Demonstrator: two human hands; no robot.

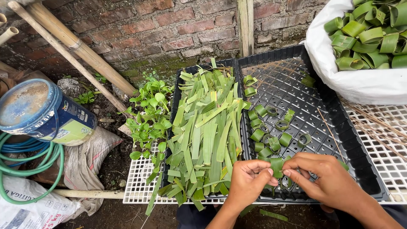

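Green leaf strip (276, 166) pinched between left hand (248, 180) and right hand (328, 180), fingers closed on it, curled ring-wise. Held low over black tray (360, 169), beside finished rings (271, 138); flat strips (203, 135) stacked within left reach.

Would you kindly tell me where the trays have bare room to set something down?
The right black tray is bare along its far and right side, beyond the leaf rings. The left tray is crowded with leaf strips; both hands fill the near edge.
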